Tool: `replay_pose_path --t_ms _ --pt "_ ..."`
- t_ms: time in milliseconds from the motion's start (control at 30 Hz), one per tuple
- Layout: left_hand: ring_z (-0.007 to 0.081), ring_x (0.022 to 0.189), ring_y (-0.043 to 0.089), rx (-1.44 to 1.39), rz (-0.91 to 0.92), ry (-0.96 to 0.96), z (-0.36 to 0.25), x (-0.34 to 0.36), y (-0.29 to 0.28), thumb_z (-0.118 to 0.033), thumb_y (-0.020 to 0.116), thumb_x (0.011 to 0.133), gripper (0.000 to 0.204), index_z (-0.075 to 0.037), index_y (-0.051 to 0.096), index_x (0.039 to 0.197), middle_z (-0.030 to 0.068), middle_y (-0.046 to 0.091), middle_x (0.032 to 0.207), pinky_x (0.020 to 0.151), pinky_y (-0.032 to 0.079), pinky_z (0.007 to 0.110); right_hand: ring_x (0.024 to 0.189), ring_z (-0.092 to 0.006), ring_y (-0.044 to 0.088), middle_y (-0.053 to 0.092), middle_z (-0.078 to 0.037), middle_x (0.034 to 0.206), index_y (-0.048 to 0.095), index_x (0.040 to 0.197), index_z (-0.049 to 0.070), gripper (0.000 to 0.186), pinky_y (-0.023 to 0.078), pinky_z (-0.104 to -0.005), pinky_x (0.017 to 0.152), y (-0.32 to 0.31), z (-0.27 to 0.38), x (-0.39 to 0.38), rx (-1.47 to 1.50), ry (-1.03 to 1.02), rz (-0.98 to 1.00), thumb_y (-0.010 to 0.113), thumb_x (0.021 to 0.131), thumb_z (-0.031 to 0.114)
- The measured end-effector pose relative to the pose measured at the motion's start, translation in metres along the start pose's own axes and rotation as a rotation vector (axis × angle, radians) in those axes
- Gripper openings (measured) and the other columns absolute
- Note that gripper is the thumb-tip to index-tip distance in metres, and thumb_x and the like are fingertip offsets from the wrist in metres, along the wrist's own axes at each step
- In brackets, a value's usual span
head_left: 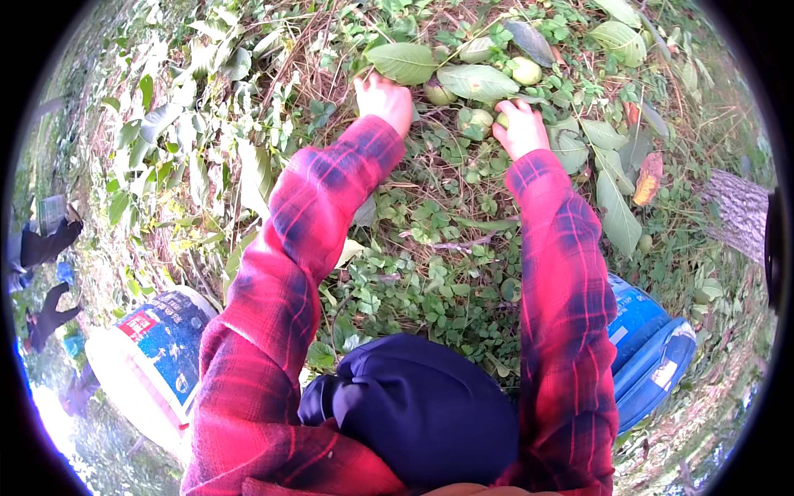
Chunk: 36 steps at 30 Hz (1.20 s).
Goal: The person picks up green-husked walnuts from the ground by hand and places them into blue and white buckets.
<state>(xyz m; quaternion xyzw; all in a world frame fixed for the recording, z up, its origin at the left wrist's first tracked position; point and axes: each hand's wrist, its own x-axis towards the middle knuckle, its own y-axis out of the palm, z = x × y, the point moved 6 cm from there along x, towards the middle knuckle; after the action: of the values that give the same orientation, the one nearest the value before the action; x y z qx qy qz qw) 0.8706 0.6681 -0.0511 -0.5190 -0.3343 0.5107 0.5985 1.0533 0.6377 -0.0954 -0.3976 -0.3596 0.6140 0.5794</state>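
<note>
Several round green walnuts in their husks lie among leaves at the top middle. My right hand (523, 132) has its thumb and fingers closed round one green walnut (502, 121), mostly hidden by the hand. Touching distance to its left is another walnut (475, 123); a third (526, 71) lies farther off, and a shaded walnut (439, 92) is partly covered by a broad leaf (478, 83). My left hand (385, 103) is closed with curled fingers beside a green leaf (403, 63); what the fingertips hold is hidden.
A blue and white bucket (169, 339) stands by my left arm. Partly behind my right arm is a blue bucket (641, 351). A tree trunk (738, 211) rises at the right. Clover, dry stems and fallen leaves cover the ground. Dark-clothed legs (50, 248) show at the far left.
</note>
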Motion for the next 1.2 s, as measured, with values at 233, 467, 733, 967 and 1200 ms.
replay_pose_path --t_ms 233,467,733,967,1200 --pt "0.0252 0.081 0.046 -0.264 -0.357 0.179 -0.038 0.025 -0.005 -0.018 0.062 0.057 0.022 -0.008 0.058 0.075 0.0097 0.052 0.079 0.067 0.041 0.033 0.086 -0.0302 0.045 0.045 -0.009 0.094 0.048 0.099 0.018 0.045 0.040 -0.0380 0.073 -0.025 0.043 -0.025 0.136 -0.053 -0.056 0.058 0.055 0.016" --pt "0.0224 0.083 0.045 -0.244 -0.410 0.246 -0.045 0.028 0.000 -0.013 0.056 0.060 0.012 -0.007 0.055 0.071 0.0061 0.052 0.076 0.061 0.041 0.031 0.082 -0.0290 0.051 0.047 -0.008 0.094 0.042 0.108 0.025 0.059 0.043 -0.0375 0.070 0.013 0.046 -0.011 -0.104 0.084 0.199 0.066 0.055 0.013" --pt "0.0245 0.084 0.041 -0.063 -0.445 0.211 -0.058 0.017 0.005 -0.011 0.047 0.064 0.015 -0.004 0.055 0.075 0.0083 0.049 0.078 0.067 0.036 0.033 0.082 -0.0173 0.050 0.047 -0.007 0.101 0.035 0.112 0.006 0.048 0.045 -0.0317 0.068 -0.029 -0.003 -0.094 1.656 0.363 -0.244 0.058 0.074 0.022" --pt "0.0305 0.084 0.044 0.070 -0.033 0.171 -0.075 0.039 0.011 -0.016 0.045 0.073 0.020 -0.005 0.059 0.081 0.0099 0.052 0.078 0.066 0.031 0.046 0.068 -0.0169 0.038 0.036 -0.010 0.117 0.022 0.124 0.023 0.063 0.038 -0.0277 0.050 -0.087 0.026 -0.185 2.546 0.216 0.000 0.041 0.074 0.054" --pt "0.0221 0.074 0.051 0.117 0.277 0.114 -0.078 0.065 0.013 -0.016 0.052 0.068 0.020 -0.007 0.059 0.084 0.0072 0.054 0.082 0.061 0.031 0.040 0.073 -0.0221 0.051 0.033 -0.017 0.119 0.022 0.123 0.012 0.062 0.045 -0.0299 0.044 -0.235 -0.035 -0.350 1.472 0.343 -0.885 0.042 0.076 0.049"
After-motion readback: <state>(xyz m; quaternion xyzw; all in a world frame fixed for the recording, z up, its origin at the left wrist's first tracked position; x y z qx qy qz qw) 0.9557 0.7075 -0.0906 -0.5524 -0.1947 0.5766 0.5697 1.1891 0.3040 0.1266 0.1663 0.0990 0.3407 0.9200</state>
